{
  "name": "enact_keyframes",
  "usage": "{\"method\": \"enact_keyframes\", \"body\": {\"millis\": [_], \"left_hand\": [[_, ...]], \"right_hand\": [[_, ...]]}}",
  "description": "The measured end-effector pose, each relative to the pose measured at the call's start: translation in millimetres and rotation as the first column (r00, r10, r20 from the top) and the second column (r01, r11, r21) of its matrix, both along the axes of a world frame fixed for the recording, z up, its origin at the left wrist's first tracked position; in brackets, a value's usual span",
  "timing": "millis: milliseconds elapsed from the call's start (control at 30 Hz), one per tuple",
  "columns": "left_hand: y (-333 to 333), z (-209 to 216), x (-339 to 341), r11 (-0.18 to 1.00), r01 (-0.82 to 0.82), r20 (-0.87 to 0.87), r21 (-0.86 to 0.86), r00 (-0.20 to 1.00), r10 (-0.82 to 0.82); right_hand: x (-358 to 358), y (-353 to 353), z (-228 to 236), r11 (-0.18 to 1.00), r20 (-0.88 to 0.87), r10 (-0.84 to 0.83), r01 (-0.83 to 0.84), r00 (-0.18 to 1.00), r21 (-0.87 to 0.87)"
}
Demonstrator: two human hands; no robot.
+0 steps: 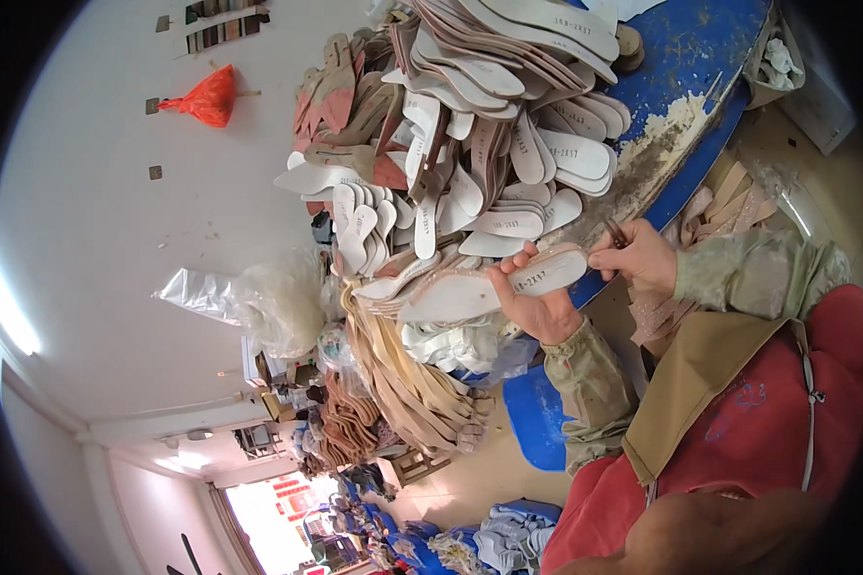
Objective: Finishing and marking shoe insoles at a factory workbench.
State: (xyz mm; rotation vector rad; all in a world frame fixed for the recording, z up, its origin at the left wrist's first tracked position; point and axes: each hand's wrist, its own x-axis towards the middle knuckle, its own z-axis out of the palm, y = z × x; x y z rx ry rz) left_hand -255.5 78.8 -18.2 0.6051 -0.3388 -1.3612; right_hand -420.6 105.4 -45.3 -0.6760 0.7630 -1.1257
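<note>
A long white insole (443, 298) with dark printed marks and a pinkish-brown edge lies across my left hand (545, 311), whose fingers and thumb close around its narrower part. The insole's right end comes close to my right hand (642, 257). That hand is closed in a pinch on a slim dark tool (615, 233), of which only a short end shows; its exact kind is hidden by the fingers. Just beyond the hands, stacks of white and brown insoles (508, 222) are heaped on the blue table (676, 48).
Strips of tan material (393, 374) hang beside the heap, near a see-through plastic bag (288, 302). A blue stool-like piece (532, 422) stands below my left forearm. Pinkish offcuts (662, 311) lie beneath my right hand. A red bag (211, 98) hangs on the wall.
</note>
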Motion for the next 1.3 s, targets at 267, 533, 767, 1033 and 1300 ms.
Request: {"method": "enact_keyframes", "body": {"millis": [267, 533, 767, 1033, 1300], "left_hand": [[40.3, 27.2, -62.3, 0.981, 0.137, -0.108, 0.138, 0.987, -0.123], [51.1, 31.0, 10.0, 0.923, 0.364, 0.988, 0.126, 0.042, -0.152], [68.0, 14.2, -5.2, 0.961, 0.269, 0.924, 0.060, 0.349, -0.155], [55.7, -16.0, -68.2, 0.963, -0.270, 0.627, -0.002, 0.749, 0.212], [59.9, -40.8, -52.9, 0.971, -0.181, 0.574, 0.154, 0.816, 0.061]], "right_hand": [[-10.0, -31.4, 22.2, 0.988, -0.015, -0.038, 0.036, 0.999, -0.151], [-42.2, -40.5, 69.4, 0.716, -0.648, 0.180, -0.550, 0.740, -0.429], [-68.0, -62.2, 96.3, 0.771, -0.532, 0.325, -0.545, 0.782, -0.331], [-23.8, -22.3, 46.1, 0.925, -0.301, 0.171, -0.258, 0.938, -0.280], [-17.7, -6.6, -1.4, 0.909, -0.558, 0.129, -0.323, 0.820, -0.264]]}}
